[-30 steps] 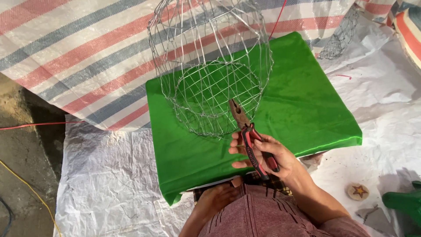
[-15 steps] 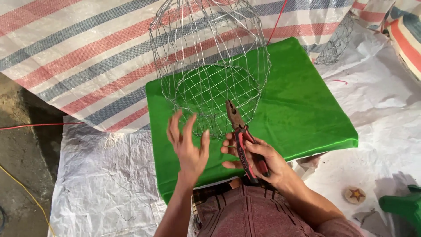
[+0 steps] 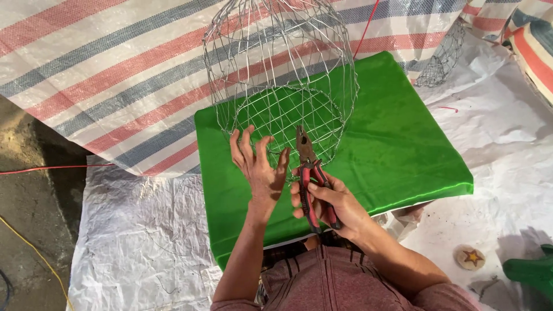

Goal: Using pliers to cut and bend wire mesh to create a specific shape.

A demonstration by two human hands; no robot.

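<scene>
A round cage (image 3: pixel 282 75) of thin silver wire stands on a green cloth-covered board (image 3: pixel 397 150). My left hand (image 3: pixel 258 168) is spread with the fingers apart, just at the cage's near lower edge, holding nothing. My right hand (image 3: pixel 331 201) grips pliers (image 3: pixel 310 173) with red and black handles; their jaws point up at the cage's near rim. Whether the jaws touch the wire I cannot tell.
A red, white and blue striped tarp (image 3: pixel 103 75) lies behind the board, a white woven sheet (image 3: pixel 138 230) under it. A red wire (image 3: pixel 46 169) and a yellow wire (image 3: pixel 34 253) cross the ground at left. A second wire mesh piece (image 3: pixel 440 57) lies at back right. A round star-marked disc (image 3: pixel 469 257) and a green object (image 3: pixel 533 273) sit at lower right.
My left hand rose from my lap into view and moved forward to the cage's near edge, fingers spread. The right hand with the pliers stayed in about the same place.
</scene>
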